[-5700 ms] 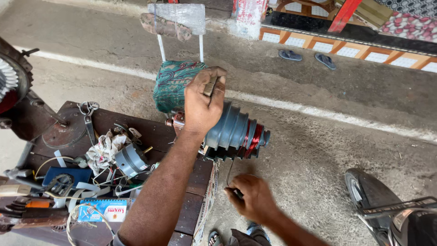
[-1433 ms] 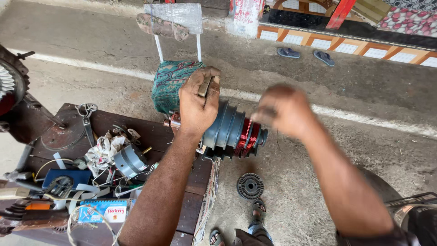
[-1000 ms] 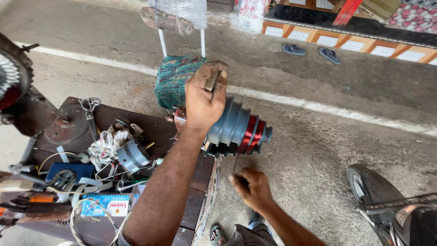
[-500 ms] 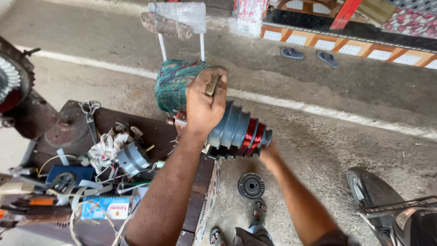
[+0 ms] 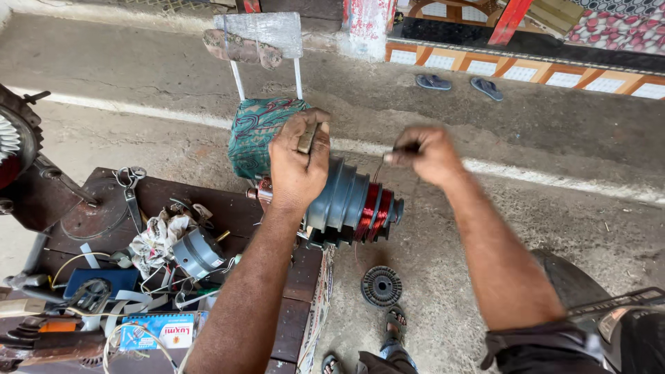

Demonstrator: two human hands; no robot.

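A grey stepped winding former sticks out from the edge of the dark wooden table, with red copper wire coils on its narrow end. My left hand clamps down over the top of the former, pressing a small metal bar under the fingers. My right hand is raised to the right of the former, level with its top, fingers closed on a thin dark crank handle. A fine wire runs down from there to the coils.
The table holds a small grey motor, tangled wires, scissors and a blue box. A black round spool lies on the ground by my sandalled foot. A chair with green cloth stands behind; a vehicle part is at lower right.
My right hand has swung round from low beside the former, past behind it, up to the top right, as in an earlier turn. The left hand and former have stayed put.
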